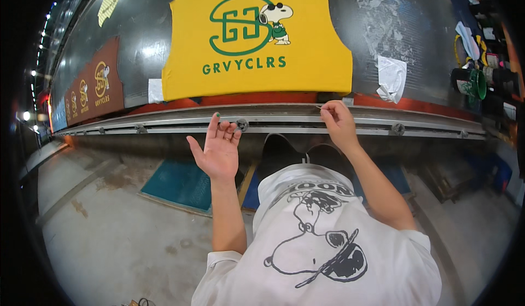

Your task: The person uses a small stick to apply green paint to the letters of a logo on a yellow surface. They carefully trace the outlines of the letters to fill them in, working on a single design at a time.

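Yellow fabric panel (254, 39), printed with a green emblem, lettering and a cartoon dog, lying flat on the grey counter (145, 65), ahead of the person. Left hand (219, 154): palm upward, fingers spread, grip released; a green mark shows on one fingertip. Right hand (340, 123): near the panel's lower right corner, grip closed at the fingertips on a thin pale sliver (318, 107), too small to identify. Between the person and the panel runs a metal rail (306, 117) along the counter's near edge, bearing round knobs; both hands overlap it in this view.

Surroundings: a white patch (156, 90) adjoins the panel's lower left corner; a crumpled white sheet (391, 79) lies to its right. Farther left is a brown fabric panel (95, 87) with similar prints; at upper left, a pale yellow strip (111, 1). At far right, a green cup (479, 84) stands among crowded containers. Below the counter, a teal board (178, 183) rests on the floor (115, 229).
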{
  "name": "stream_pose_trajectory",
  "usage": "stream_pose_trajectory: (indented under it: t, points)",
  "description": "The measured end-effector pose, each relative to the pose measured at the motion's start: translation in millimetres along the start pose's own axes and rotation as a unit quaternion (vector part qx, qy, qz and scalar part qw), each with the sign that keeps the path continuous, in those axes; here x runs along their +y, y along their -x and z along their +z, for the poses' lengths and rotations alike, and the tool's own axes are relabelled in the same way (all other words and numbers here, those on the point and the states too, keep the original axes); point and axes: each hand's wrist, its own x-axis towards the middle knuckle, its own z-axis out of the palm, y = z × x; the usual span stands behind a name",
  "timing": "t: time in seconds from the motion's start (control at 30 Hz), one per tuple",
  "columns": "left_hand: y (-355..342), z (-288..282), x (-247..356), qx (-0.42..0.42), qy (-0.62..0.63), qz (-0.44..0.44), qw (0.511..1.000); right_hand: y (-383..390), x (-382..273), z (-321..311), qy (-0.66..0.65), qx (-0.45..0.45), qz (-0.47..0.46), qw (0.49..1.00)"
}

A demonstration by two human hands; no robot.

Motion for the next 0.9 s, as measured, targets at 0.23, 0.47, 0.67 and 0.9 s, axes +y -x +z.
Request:
stream_pose_trajectory:
  t: [0.23, 0.47, 0.67, 0.9]
  points:
    - [-98.7, 16.8, 4.1, -0.134, -0.05, 0.008, 0.99, -6.1, -9.6, -26.4, -0.026, 0.035, 0.045, 0.998]
    - [-215.9, 73.3, -10.3, -0.185, -0.219, -0.098, 0.953, -79.3, -14.2, 2.8, -0.053, 0.089, 0.059, 0.993]
    - [-270.3, 82.1, -13.4, -0.237, -0.258, -0.156, 0.924, -176.4, -24.3, 37.6, 0.008, 0.09, -0.085, 0.992]
    - [-271.9, 69.5, -18.7, -0.21, -0.187, -0.198, 0.939, -206.5, -13.9, 41.2, 0.11, 0.07, -0.165, 0.978]
